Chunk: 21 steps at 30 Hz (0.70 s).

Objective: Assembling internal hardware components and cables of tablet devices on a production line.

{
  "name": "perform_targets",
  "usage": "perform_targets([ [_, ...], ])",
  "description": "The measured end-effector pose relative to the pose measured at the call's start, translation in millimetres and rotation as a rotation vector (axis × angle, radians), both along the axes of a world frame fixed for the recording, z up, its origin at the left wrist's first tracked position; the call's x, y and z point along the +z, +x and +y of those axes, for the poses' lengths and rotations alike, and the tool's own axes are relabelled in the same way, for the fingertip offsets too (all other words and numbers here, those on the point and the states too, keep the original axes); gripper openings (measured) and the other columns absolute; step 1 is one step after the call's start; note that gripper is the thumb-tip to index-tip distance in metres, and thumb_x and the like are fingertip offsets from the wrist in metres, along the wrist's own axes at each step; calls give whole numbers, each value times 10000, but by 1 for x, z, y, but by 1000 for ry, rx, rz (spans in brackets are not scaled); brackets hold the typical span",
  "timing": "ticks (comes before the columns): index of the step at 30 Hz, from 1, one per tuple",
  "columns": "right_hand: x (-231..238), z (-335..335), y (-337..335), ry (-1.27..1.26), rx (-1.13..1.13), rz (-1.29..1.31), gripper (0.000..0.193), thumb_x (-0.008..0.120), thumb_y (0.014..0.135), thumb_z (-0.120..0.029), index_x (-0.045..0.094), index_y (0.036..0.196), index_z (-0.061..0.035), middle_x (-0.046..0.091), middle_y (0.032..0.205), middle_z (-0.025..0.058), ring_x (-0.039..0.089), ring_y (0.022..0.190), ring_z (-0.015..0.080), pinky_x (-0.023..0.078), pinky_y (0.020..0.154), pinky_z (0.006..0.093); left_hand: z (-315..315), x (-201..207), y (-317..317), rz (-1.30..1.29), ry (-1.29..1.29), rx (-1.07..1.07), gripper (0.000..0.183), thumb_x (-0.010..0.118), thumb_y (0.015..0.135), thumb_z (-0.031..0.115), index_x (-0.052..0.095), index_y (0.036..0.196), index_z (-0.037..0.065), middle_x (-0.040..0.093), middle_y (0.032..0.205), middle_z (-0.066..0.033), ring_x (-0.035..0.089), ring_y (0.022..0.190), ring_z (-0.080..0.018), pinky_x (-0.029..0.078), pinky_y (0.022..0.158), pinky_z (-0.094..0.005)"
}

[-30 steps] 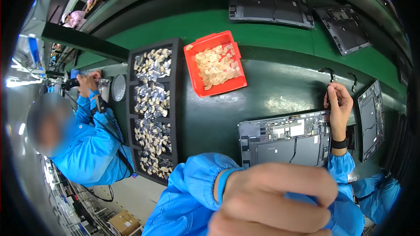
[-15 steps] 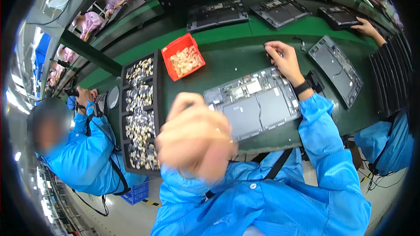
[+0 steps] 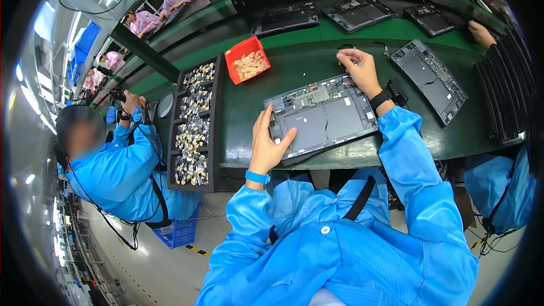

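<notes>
An opened laptop base [image 3: 326,116] with bare circuit board and dark battery lies on the green bench in front of me. My left hand [image 3: 268,143] rests at its left edge, fingers stretched along the side and thumb spread over the near corner. Past the far right corner, my right hand [image 3: 361,72] is raised just above the bench, thumb and forefinger pinched. Whatever is between those fingertips is too small to make out. A black band circles my right wrist, a blue one my left.
A black compartment tray [image 3: 214,130] of small parts stands at left, near a red bin [image 3: 247,60] of beige pieces. More open laptop bases [image 3: 430,82] lie right and behind. Black stacked racks [image 3: 503,93] stand far right. A co-worker [image 3: 116,158] sits at left; another hand [image 3: 481,34] reaches in at right.
My left hand, blurred and raised over the near left side before, has come down onto the laptop base's left edge. My right hand stays pinched by the far right corner. The view has shifted slightly.
</notes>
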State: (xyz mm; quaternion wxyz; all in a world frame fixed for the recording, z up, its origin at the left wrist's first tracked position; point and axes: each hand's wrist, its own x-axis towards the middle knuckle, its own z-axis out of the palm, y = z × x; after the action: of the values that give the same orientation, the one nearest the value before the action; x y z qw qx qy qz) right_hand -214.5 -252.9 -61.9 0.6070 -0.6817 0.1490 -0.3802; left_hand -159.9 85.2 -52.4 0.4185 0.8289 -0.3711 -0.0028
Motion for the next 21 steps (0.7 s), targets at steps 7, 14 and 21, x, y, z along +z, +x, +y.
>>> perform_targets([
  [7,1,12,3,-140,38,21,221,765,921,-173,763,977,41,752,839,58,668,760,90,523,704,253,10,33,-23,-63,51,8,807,845,827,335,476,1487,55,525,1407,-221,504,1296,-379,419,1103,-449],
  [14,7,22,4,-88,135,62,221,755,935,-178,764,974,40,745,817,45,636,734,70,502,680,246,15,43,-27,-128,328,75,831,803,859,387,418,1520,64,364,1544,-279,330,1445,-479,325,1168,-527],
  [21,19,34,2,6,156,116,184,753,938,-141,754,988,37,743,833,37,656,742,75,507,694,230,-32,87,-4,-248,339,-327,644,766,889,350,553,1440,94,454,1509,-217,413,1416,-417,332,1156,-516],
])
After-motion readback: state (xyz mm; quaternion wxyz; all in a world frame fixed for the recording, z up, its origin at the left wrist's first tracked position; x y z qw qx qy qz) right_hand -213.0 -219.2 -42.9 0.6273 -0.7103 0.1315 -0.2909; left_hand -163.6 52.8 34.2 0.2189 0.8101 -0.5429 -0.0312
